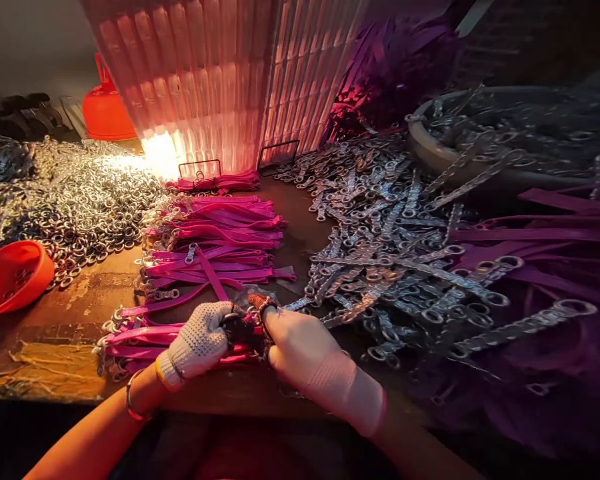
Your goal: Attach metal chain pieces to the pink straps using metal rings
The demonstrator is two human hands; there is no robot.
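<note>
My left hand (197, 343), in a dotted white knit glove with dark-wrapped fingertips, is closed at the front of the table. A pink strap (213, 277) with a small metal end piece (191, 253) rises from its fingers. My right hand (307, 357), also gloved, is closed right beside it, the fingertips nearly meeting. Dark wrapping hides what my right fingers pinch. Under and behind my hands lie bundled pink straps (145, 343) with metal rings on their left ends. More pink straps (220, 230) are stacked beyond.
Metal rings (95, 207) are heaped at left, near an orange bowl (35, 277). Flat metal links with ringed ends (380, 247) spread at right, below a large basin (435, 143). Purple straps (540, 250) lie far right. A ribbed translucent panel (205, 87) stands behind, beside a bright lamp.
</note>
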